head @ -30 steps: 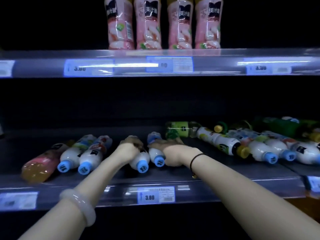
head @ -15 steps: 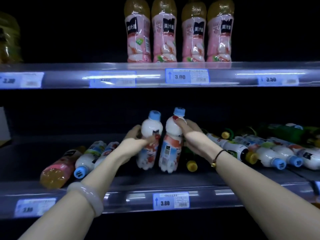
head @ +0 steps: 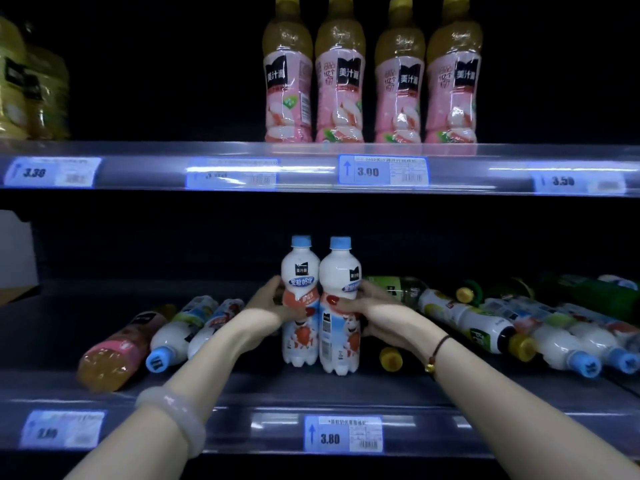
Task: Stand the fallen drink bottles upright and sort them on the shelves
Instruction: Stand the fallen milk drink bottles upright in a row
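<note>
Curled fingers hold one blue-capped white bottle each: left hand (head: 268, 304) on the left bottle (head: 299, 271), right hand (head: 377, 311) on the right bottle (head: 341, 271). A second ago both lay flat; now they stand upright, touching, on the lower shelf (head: 242, 386) above the price tag (head: 343, 434) reading 3.80. Their labels read 美汁源. Fallen bottles (head: 173, 337) lie on either side, so much is left to do.

The left upright bottle (head: 300, 271) and the right upright bottle (head: 340, 271) are standing side by side and touching on the lower shelf (head: 242, 386). The left hand (head: 268, 306) and right hand (head: 377, 310) are gripping them from the outer sides. Three fallen bottles (head: 180, 330) are lying to their left and a heap of fallen bottles (head: 485, 323) to their right, while a row of four bottles (head: 339, 81) is standing on the upper shelf (head: 138, 168) above.
</note>
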The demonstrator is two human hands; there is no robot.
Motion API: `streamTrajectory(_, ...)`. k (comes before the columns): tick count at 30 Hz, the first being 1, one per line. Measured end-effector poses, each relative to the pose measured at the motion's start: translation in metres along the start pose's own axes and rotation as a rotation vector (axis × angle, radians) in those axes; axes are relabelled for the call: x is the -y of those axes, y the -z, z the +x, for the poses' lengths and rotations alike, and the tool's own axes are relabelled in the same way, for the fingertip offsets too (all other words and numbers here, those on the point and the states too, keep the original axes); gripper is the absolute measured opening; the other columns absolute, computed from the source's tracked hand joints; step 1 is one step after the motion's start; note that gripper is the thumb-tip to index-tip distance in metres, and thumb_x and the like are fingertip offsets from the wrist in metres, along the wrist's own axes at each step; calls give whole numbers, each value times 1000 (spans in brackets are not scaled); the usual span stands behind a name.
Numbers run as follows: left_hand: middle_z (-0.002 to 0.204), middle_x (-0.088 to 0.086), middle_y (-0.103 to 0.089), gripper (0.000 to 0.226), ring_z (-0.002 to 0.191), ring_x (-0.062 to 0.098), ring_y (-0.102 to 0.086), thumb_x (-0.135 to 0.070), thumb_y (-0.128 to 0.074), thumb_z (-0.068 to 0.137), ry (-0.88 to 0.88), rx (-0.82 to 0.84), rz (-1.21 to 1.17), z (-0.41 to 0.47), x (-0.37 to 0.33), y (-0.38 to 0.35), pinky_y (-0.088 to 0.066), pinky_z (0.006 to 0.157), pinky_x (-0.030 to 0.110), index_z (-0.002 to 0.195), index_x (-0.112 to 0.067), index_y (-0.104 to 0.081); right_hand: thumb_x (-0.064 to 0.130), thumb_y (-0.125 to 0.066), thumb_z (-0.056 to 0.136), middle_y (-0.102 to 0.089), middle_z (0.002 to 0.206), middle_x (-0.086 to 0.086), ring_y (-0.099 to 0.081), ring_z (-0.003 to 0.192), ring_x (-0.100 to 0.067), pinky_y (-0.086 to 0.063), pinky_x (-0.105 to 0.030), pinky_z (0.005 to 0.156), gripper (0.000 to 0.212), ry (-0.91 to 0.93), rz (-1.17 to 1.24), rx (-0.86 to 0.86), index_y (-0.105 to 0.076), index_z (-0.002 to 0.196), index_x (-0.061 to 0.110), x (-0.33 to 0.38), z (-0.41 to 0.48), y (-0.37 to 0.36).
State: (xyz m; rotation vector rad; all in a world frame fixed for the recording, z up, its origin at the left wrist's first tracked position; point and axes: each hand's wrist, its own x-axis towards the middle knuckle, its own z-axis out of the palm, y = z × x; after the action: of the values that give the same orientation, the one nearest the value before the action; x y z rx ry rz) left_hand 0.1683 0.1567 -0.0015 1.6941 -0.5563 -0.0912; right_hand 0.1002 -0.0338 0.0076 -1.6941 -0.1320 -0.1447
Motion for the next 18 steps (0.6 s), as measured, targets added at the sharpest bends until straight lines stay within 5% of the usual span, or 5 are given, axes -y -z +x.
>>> streamTrajectory(11,115,4,-59,50,95,15,-61,-5,-65,85,40,9,-80,47,16,7,-52,70,31,127,-15,-40,23,-68,86,-62,124,-9,-62,109,-20,-52,-42,95,49,60,-29,-191,-46,128,13,-19,57,-18)
streamTrajectory(15,113,5,-62,49,94,13,-61,-3,-67,83,18,58,14,47,13,11,-52,78,29,126,-11,-46,23,-63,90,-63,107,5,-61,92,-4,-52,-14,74,21,66,-167,-142,-51,106,25,-15,49,-19)
streamTrajectory(18,120,11,-61,61,101,18,-61,-9,-77,71,-15,37,111,43,3,24,-52,87,32,125,-7,-49,28,-71,83,-56,116,0,-58,106,-17,-49,-26,83,49,127,-398,-412,-47,122,11,-14,36,-31)
